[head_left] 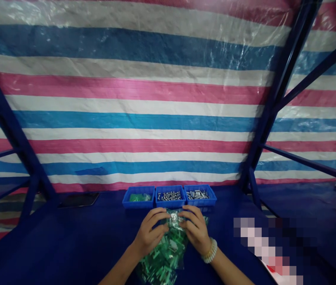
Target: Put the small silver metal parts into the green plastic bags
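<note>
Three open blue bins stand in a row toward the back of the blue table [91,237]: the left bin [138,204] holds something green beside clear plastic, the middle bin [169,204] many small metal parts, the right bin [200,201] silvery, elongated pieces. Just in front of them, over a pile of green packets [165,257], a small clear bag [174,217] sits between the hands. The left hand [152,231] and right hand [197,228], fingers curled and nearly closed, pinch its opposite sides. Its shiny face is turned up; fingers cover its edges, so its long axis cannot be told. The pile stretches from the hands toward the wearer, veering left.
</note>
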A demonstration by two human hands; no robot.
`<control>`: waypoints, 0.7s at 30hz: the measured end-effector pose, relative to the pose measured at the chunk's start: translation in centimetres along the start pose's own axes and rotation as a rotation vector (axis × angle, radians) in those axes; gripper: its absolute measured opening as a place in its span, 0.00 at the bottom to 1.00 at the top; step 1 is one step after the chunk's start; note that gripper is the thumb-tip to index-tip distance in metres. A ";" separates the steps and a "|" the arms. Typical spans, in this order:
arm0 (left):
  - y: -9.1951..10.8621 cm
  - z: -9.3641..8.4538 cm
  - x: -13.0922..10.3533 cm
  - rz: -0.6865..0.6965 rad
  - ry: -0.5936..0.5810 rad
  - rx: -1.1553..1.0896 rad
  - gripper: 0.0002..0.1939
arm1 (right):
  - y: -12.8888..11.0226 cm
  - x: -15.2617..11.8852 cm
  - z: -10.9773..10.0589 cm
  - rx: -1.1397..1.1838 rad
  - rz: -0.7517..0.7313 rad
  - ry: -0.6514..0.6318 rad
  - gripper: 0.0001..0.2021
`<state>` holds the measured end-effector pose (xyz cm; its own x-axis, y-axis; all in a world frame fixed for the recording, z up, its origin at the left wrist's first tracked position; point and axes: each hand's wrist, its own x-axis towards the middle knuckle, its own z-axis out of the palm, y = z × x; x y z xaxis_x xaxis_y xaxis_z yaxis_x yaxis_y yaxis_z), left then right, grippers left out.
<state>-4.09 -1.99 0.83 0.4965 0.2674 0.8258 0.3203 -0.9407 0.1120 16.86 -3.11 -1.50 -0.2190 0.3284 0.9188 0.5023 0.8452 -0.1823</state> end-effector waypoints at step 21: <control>-9.4 -2.8 1.0 -1.036 0.149 -0.069 0.11 | 1.2 -0.8 1.5 0.359 0.649 -0.074 0.11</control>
<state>-8.91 6.49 2.15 -0.0998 0.9248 0.3671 0.4831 -0.2775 0.8304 16.39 -1.74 -3.02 -0.0336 0.8255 0.5635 0.2482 0.5530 -0.7953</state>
